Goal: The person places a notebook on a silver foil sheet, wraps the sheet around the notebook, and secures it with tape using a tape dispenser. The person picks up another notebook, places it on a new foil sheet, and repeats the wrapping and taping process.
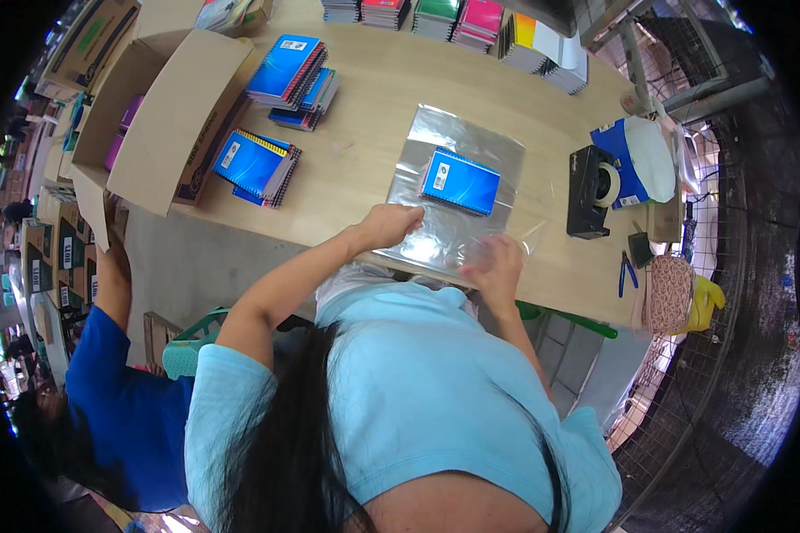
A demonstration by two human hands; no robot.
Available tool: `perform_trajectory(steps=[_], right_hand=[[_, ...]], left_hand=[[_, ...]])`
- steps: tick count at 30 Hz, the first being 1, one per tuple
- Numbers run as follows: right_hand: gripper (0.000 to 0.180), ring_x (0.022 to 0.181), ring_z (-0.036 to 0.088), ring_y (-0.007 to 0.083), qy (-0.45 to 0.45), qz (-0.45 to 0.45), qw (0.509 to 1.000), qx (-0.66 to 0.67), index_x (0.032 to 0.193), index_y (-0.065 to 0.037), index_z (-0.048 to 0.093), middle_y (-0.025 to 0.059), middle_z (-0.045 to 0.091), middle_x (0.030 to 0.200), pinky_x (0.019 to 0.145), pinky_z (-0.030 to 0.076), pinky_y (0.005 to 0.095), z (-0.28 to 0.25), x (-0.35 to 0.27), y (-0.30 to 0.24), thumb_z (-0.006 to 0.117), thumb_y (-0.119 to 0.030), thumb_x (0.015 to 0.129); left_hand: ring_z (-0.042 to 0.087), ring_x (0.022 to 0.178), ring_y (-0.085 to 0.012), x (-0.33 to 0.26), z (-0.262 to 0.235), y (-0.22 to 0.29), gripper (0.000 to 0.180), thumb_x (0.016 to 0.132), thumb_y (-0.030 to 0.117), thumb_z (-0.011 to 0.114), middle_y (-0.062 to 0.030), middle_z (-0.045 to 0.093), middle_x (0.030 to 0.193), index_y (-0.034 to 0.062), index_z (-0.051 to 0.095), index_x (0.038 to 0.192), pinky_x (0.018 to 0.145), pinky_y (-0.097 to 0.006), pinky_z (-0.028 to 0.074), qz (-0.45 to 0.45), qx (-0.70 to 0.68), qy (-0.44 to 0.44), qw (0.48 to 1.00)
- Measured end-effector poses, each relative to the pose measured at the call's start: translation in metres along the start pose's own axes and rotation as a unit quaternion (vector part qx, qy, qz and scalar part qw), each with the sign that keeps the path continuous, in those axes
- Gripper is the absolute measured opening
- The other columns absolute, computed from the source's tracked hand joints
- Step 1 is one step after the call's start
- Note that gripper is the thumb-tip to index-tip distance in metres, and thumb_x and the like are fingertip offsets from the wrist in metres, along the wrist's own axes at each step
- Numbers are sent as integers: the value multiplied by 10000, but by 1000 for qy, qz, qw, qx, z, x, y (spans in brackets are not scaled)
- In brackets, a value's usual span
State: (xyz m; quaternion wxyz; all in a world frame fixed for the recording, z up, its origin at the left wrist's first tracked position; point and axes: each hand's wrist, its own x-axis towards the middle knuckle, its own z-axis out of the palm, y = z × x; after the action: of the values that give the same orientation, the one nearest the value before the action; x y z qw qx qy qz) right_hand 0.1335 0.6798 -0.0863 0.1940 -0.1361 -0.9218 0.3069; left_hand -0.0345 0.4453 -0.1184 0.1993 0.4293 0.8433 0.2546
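Glossy clear plastic sheet (458,151) and perhaps laminated blue notebook (460,181) lie on smooth matt wooden table (373,98).

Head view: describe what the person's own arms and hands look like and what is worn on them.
Both forearms are bare, with no gloves on the left hand or right hand. Short light-blue T-shirt sleeves end above the elbows. No watch, bracelet or ring is discernible.
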Motion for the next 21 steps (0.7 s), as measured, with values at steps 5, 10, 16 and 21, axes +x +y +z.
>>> perform_trajectory(steps=[5, 10, 16, 21], right_hand=[[336, 952, 584, 272, -27, -87, 986, -140, 988, -103, 683, 71, 635, 949, 846, 422, 395, 14, 8, 4, 811, -211, 697], [143, 842, 603, 246, -16, -112, 993, -11, 831, -105, 702, 45, 646, 817, 766, 429, 396, -14, 46, 9, 784, -170, 734], [158, 631, 587, 112, -117, 61, 983, 126, 774, -53, 699, 25, 639, 664, 567, 424, 291, -32, 122, 46, 786, -184, 794], [179, 576, 537, 66, -269, 171, 919, 233, 803, -36, 707, -4, 577, 600, 518, 416, 261, -20, 176, 78, 793, -192, 794]], left_hand=[[648, 841, -367, -5, -9, 16, 203, 904, 191, 595, -162, 664, 900, 121, 580, 1094, 683, -472, 504, 15, -17, 106, 994], [648, 863, -329, -20, -32, 27, 346, 839, 171, 644, -87, 680, 913, 119, 610, 1179, 753, -450, 503, 98, 98, 117, 983], [620, 942, -334, 19, -98, 65, 365, 764, 108, 693, -95, 673, 1054, 84, 639, 1124, 798, -452, 487, 49, 54, 512, 856], [496, 1223, -348, 27, -11, 106, 659, 784, 290, 772, -166, 485, 1370, 163, 523, 1381, 1030, -523, 384, 113, 94, 206, 967]])
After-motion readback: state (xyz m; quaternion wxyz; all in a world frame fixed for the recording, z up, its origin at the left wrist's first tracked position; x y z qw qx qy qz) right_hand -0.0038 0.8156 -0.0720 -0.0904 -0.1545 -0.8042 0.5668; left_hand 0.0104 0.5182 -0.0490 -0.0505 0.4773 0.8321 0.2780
